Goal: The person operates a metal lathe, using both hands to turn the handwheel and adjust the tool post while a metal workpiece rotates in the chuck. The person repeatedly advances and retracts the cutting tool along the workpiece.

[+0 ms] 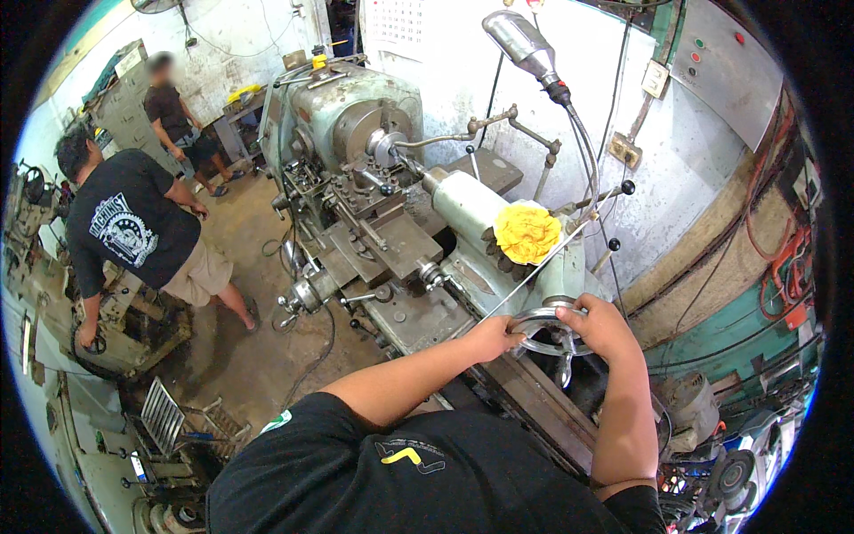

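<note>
Both my hands are on the bright metal handwheel (534,342) at the tailstock end of a lathe. My left hand (495,338) is closed round the rim's left side. On the upper right of the rim, my right hand (598,322) has its fingers curled over it. The wheel's crank handle (566,369) points down toward me. A yellow cloth (527,235) lies bunched on top of the pale green tailstock (471,206), next to a dark glove-like thing. Farther off, the chuck (374,129) faces the tailstock, with the tool carriage (378,214) in front of it.
A work lamp (518,44) on a bendy arm hangs over the lathe. Black-knobbed levers (628,188) stick up right of the tailstock. At left, a person in a black shirt (133,218) touches another machine; a second person (171,116) stands farther back. A cable (327,351) lies on the floor.
</note>
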A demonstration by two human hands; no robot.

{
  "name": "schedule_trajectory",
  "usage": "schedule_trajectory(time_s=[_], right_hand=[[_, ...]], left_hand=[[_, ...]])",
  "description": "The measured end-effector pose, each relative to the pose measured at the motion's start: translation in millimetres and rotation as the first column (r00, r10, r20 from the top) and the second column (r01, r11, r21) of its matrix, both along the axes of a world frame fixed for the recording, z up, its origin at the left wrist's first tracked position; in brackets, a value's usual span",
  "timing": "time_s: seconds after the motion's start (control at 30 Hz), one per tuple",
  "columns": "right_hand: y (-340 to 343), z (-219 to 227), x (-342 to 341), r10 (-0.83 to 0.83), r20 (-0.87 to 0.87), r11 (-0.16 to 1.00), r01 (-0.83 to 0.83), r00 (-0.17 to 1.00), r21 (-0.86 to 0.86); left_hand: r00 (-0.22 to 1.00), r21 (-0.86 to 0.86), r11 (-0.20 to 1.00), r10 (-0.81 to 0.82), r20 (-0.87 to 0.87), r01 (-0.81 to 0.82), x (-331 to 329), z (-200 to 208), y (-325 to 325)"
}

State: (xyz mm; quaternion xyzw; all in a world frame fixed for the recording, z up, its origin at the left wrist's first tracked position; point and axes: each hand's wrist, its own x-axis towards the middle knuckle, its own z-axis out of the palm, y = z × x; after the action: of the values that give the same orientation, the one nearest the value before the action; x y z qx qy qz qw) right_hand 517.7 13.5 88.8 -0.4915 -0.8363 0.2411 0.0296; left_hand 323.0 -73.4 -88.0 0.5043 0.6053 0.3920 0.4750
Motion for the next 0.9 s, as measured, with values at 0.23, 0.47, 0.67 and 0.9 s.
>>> schedule_trajectory(time_s=[0.23, 0.47, 0.67, 0.9], right_hand=[[0.1, -0.1, -1.0, -0.001, 0.008, 1.0, 0.001, 1.0, -0.012], [-2.2, 4.3, -2.4, -0.009, 0.012, 1.0, 0.009, 1.0, -0.015], [-7.9, 14.4, -23.4, -0.013, 0.177, 1.0, 0.01, 0.984, 0.014], [-20.6, 19.9, -54.7, 0.011, 0.392, 0.994, -0.054, 0.92, 0.099]], left_hand=[[0.998, 0.027, 1.0, -0.001, 0.059, -0.001, 0.8, -7.1, 0.8], [0.995, 0.047, 0.999, -0.016, 0.097, 0.012, 2.4, -15.8, 4.6], [0.968, -0.046, 0.995, -0.074, 0.24, 0.088, 4.4, -19.9, 6.5], [0.909, -0.142, 0.979, -0.078, 0.409, 0.148, 14.6, -40.3, 10.2]])
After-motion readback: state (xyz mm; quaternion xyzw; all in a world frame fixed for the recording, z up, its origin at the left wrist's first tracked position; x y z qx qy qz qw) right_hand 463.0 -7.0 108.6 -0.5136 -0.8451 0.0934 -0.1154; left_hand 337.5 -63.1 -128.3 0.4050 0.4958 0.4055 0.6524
